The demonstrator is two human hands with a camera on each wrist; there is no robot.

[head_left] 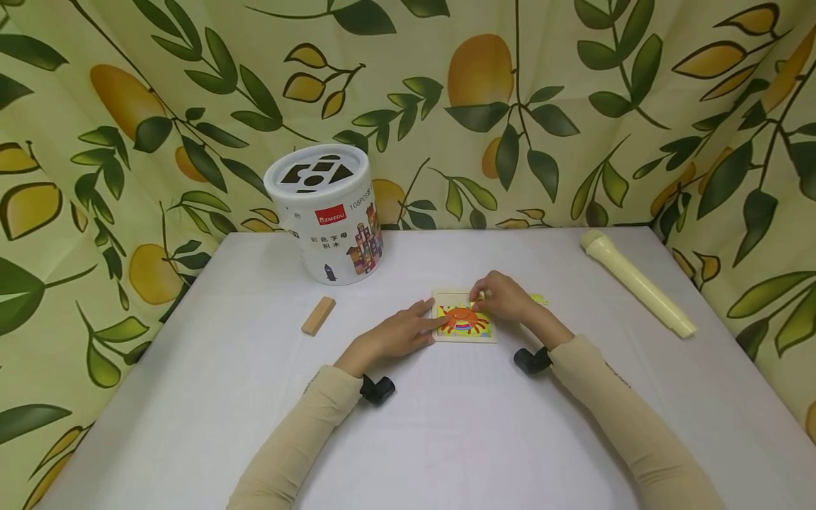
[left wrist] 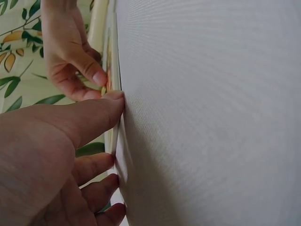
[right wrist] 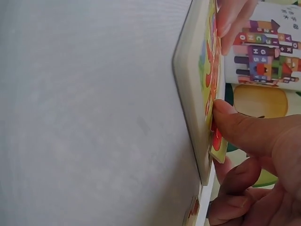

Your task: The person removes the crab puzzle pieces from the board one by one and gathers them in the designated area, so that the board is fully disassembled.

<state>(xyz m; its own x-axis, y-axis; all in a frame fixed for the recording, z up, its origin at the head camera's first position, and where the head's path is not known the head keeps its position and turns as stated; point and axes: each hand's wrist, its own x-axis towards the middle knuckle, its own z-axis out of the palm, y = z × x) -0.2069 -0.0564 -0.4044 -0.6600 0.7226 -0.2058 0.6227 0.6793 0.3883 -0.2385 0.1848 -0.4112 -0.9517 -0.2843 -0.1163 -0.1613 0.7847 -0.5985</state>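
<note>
I'm seeing the board (head_left: pixel 468 340), crab picture on it, lying flat on the white table (head_left: pixel 446 439), just right of and below the frame's middle. Right hand (head_left: pixel 500 296) is pinching a yellow-and-red piece (right wrist: pixel 218 149) at the board's right side, gap narrow, thumb pressing on it. In the right wrist view that piece is sitting tilted, one end sticking out past the board's face; from here I'm not able to tell if it's seating in a slot. Left hand (head_left: pixel 398 333) is resting on the board's left side, fingers fairly straight and spread wide, fingertips touching the board. A yellow scrap (head_left: pixel 539 299) is lying right of the board, partly hiding behind the right hand, shape unclear to me. The bucket (head_left: pixel 328 234) is standing upright, upper left of centre. A wooden block (head_left: pixel 318 316) is lying below it, left of the left hand. The mic (head_left: pixel 637 283) is slanting at right. The curtain (head_left: pixel 408 106) is hanging across the top.
</note>
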